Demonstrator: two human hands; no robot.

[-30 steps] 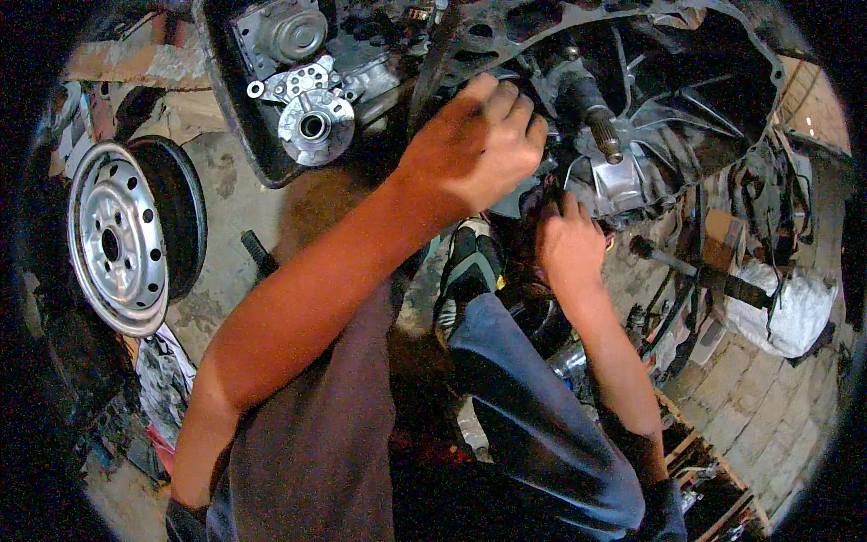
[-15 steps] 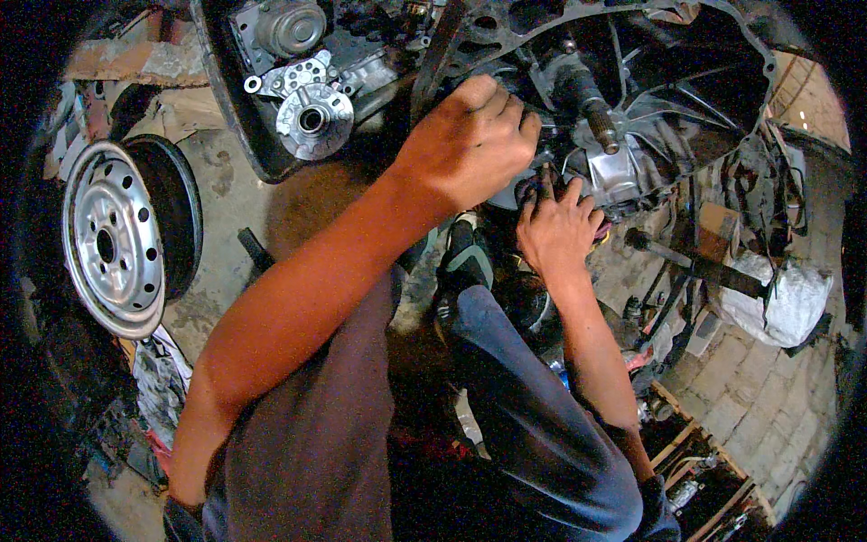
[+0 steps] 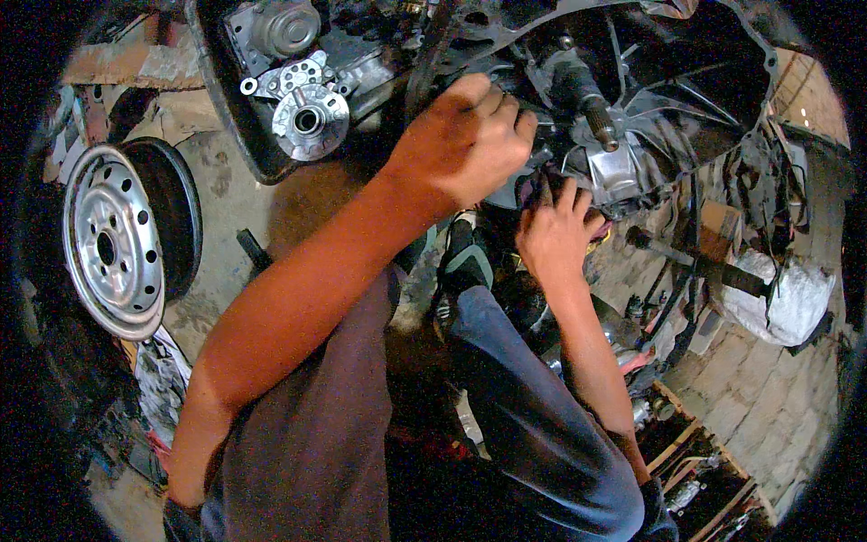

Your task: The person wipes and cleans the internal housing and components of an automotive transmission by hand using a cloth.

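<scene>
A large metal gearbox housing fills the upper right, with a splined shaft standing out of its middle. My left hand is closed at the left side of its opening, knuckles up; whatever its fingers grip is out of sight. Lower and to the right, my right hand reaches to the housing's lower edge, its fingers bent and partly spread, the tips against dark parts. A patch of purple and yellow shows beside that hand, too small to name.
A black tray at the upper left holds an aluminium pump-like part. A steel wheel rim stands on the left. White sacking and a wooden crate of tools lie to the right. My sandalled foot is below the hands.
My right hand's fingers have shifted slightly, with the index finger now more bent. My left hand stays in nearly the same place; the whole view has moved a little.
</scene>
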